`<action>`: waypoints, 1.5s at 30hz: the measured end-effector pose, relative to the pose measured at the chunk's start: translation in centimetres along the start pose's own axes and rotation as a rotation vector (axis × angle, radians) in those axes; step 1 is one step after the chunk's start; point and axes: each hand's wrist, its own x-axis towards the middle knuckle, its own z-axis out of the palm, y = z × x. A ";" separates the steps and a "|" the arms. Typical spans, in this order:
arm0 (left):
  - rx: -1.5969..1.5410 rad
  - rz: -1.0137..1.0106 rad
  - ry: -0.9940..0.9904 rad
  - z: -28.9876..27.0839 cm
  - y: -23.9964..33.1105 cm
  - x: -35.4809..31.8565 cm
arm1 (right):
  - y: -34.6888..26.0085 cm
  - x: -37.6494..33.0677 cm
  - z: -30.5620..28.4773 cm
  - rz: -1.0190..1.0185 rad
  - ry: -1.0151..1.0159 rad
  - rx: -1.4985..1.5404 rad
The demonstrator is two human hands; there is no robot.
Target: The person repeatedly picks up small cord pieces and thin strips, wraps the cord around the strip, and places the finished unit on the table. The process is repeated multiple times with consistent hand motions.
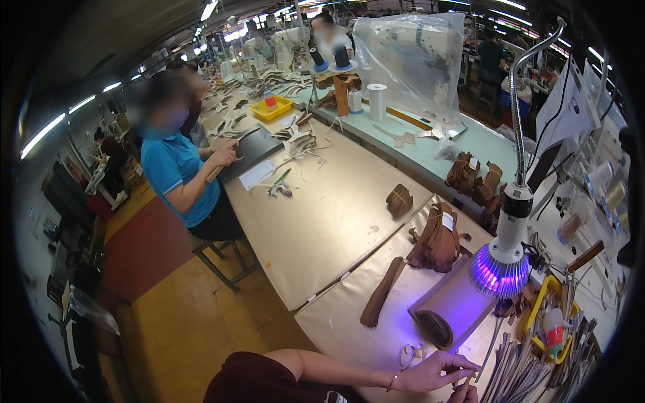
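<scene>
At the table's near edge, my left hand (430,373) is closed in a pinch, its fingertips meeting those of my right hand (463,393). The right hand shows only in part at the bottom edge, its fingers also pinched. Something small and thin seems to be between them, but I cannot make out what. Beside the fingertips a thin greyish strip (492,348) runs up along the table. Just beyond the hands is a rounded brown block (449,305), lit purple by a lamp (498,269) above it. Small pale loops (411,354) lie next to my left wrist.
Brown strip bundles (435,238) and a loose brown bunch (383,292) lie ahead. On the right, a yellow basket (545,302) holds a bottle (553,330), with many thin strips (521,373) nearby. A co-worker in blue (178,168) sits at the far-left table side.
</scene>
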 end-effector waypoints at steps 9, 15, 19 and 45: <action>-0.114 -0.135 0.258 -0.4 0.5 0.2 | -3.8 -0.3 2.4 -0.313 0.205 -0.153; 0.395 0.400 0.289 -1.0 0.5 0.4 | -7.1 -1.8 2.6 -0.470 0.339 -0.020; 0.631 0.572 0.204 -0.4 0.6 0.6 | -8.0 -2.3 3.1 -0.386 0.198 0.187; 0.761 0.508 0.018 -0.1 1.5 0.2 | -7.2 -2.0 3.2 -0.471 0.291 -0.144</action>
